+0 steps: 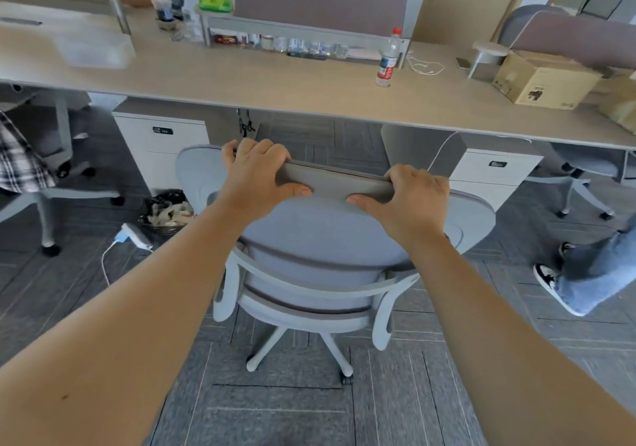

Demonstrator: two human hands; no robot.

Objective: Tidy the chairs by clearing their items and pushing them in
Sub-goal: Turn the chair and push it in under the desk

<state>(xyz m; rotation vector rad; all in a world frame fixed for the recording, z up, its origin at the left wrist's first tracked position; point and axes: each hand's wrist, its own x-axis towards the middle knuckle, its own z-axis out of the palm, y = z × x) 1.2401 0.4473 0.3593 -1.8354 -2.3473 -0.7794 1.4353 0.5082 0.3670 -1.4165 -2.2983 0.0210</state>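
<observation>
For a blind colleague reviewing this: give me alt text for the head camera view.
Both hands, left hand and right hand, grip the top edge of a grey office chair facing a long desk. A water bottle stands on the desk.

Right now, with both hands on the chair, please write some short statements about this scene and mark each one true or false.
1. Both hands grip the top edge of the chair's backrest. True: the left hand and the right hand hold the chair there.
2. The chair is already pushed fully under the desk. False: it stands out from the desk, with its base on open floor.
3. A plastic bottle with a red cap stands upright on the desk. True: the bottle is right of centre.
4. The cardboard box sits on the floor. False: the cardboard box rests on the desk, at the right.
5. A drawer cabinet stands under the desk at the left. True: the drawer cabinet.
</observation>
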